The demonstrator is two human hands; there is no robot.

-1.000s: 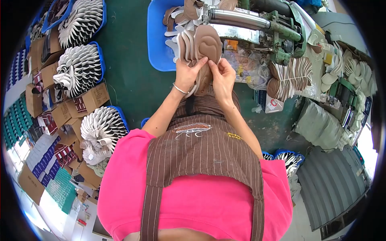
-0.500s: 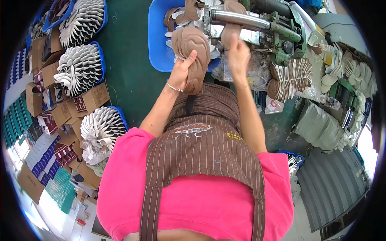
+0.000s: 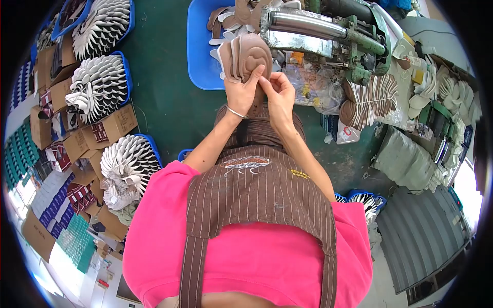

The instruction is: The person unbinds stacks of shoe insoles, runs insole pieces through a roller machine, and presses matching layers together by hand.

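Observation:
A fanned stack of brown shoe insoles [image 3: 251, 51] is held in front of my apron. My left hand [image 3: 242, 96] is closed round the stack's left and lower part, thumb on the top insole. My right hand [image 3: 278, 97] meets it from the right, thumb and fingers pinched at the insoles' edge near the left thumb. Behind the stack stands a blue bin [image 3: 197, 56] with loose brown and white insoles in it. The fingers partly hide the lower end of the stack.
A green machine with a shiny metal roller [image 3: 308, 24] stands right of the bin. Beside it lie clear plastic bags [image 3: 328, 95] and a row of insoles [image 3: 371, 100]. Blue baskets of white insoles [image 3: 97, 84] and cardboard boxes [image 3: 115, 126] line the left.
My right hand has come back from the roller, down and left, to the stack. The insole it held there has left the roller. The stack in my left hand is now more fanned out.

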